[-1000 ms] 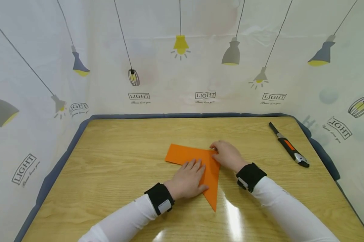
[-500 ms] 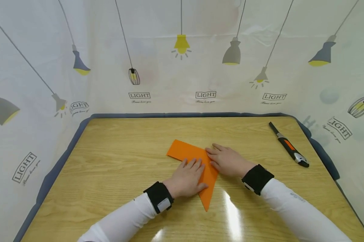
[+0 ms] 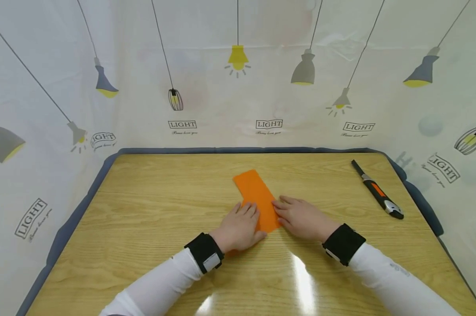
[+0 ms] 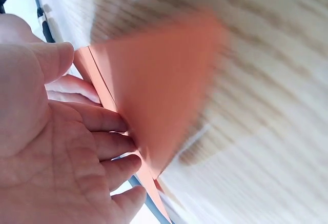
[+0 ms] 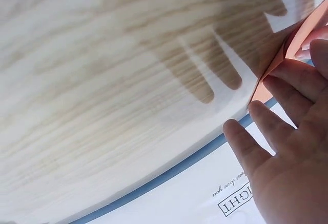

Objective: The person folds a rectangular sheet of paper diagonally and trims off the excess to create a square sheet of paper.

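Note:
A folded sheet of orange paper (image 3: 257, 191) lies slanted on the wooden table, its narrow end pointing away from me. My left hand (image 3: 238, 228) rests on the paper's near left part with relaxed, extended fingers. Seen from the left wrist, a triangular flap of the paper (image 4: 159, 85) extends past the fingers of that hand (image 4: 66, 142). My right hand (image 3: 305, 219) touches the paper's right edge with its fingertips. The right wrist view has the same hand (image 5: 292, 147) with fingers extended beside the paper's edge (image 5: 307, 32). The left hand hides part of the fold.
A black-and-orange snap-off cutter (image 3: 378, 191) lies at the table's right side. The wooden table (image 3: 155, 197) has a blue-grey border (image 3: 238, 150) along its back. Behind it hangs a white sheet (image 3: 218, 96) printed with lamps.
The paper has turned clockwise under my hands, its far end swinging from the left to away from me. My right hand has shifted slightly nearer; its fingers have straightened along the edge.

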Tool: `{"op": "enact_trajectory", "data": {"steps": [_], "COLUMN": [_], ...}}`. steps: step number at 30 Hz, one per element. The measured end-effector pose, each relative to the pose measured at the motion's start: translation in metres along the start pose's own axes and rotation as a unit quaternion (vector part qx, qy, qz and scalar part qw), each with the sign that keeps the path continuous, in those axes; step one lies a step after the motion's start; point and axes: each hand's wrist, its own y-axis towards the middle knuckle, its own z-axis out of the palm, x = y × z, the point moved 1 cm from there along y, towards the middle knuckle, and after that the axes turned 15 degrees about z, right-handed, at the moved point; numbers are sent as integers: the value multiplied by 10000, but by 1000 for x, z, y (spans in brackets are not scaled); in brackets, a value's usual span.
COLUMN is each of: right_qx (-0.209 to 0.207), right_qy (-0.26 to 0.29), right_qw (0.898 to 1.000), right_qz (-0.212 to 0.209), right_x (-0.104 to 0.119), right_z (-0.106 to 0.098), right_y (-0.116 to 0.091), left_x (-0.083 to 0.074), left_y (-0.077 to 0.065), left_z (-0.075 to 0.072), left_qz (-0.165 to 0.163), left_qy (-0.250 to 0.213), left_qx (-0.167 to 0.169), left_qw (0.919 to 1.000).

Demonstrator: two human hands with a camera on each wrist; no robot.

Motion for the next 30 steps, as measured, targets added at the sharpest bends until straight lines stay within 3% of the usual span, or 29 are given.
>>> {"op": "enact_trajectory", "data": {"steps": [14,22,30], "right_qx": [-113,-164,-253], "right_qy": [-209,-68,-80], "right_qw": [9996,9998,9996], "right_qz": [-121,-113,-90], "right_x": [17,18,15], "right_z": [7,7,9], "right_y": [-12,-14,-13], "left_x": [9,14,15], "left_y": [2,1,3], "left_z": [0,4,1], "left_qz": [238,432,396], "left_qy": [-184,-504,-627], "left_qx": [-34,-455,-529], "left_qw": [9995,9968,9958]}}
